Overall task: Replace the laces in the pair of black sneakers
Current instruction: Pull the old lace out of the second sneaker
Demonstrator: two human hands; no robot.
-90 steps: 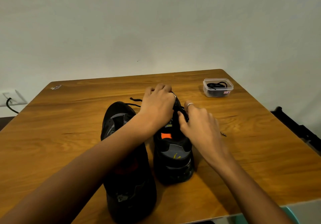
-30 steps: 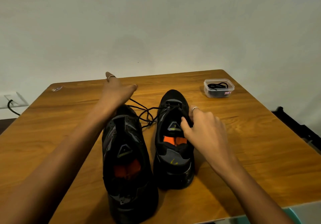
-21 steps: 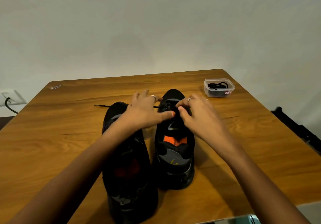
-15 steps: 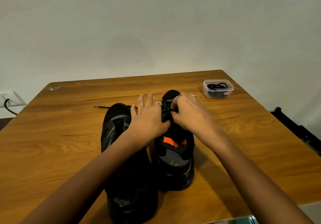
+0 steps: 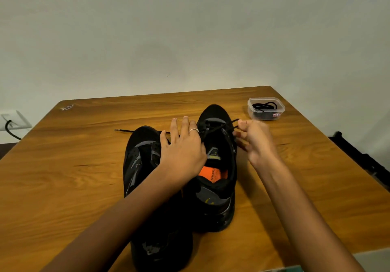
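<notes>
A wooden bench [image 5: 63, 176] against a pale wall is carrying two black sneakers, side by side with heels toward the camera. The left hand [image 5: 182, 151] is lying flat, fingers straight, across the left sneaker [image 5: 143, 166] and right sneaker [image 5: 217, 187]. The right hand [image 5: 253, 140] is pinching a black lace [image 5: 217, 128] beside the right sneaker. A clear tub [image 5: 266, 109] holding laces is sitting near the far right corner.

You worked at a wooden table [image 5: 63, 187] with a warm orange-brown grain, set against a plain, evenly lit off-white wall [image 5: 190, 28]. A white wall socket [image 5: 14, 119] with a black cable [image 5: 9, 129] plugged in sat at your left.
</notes>
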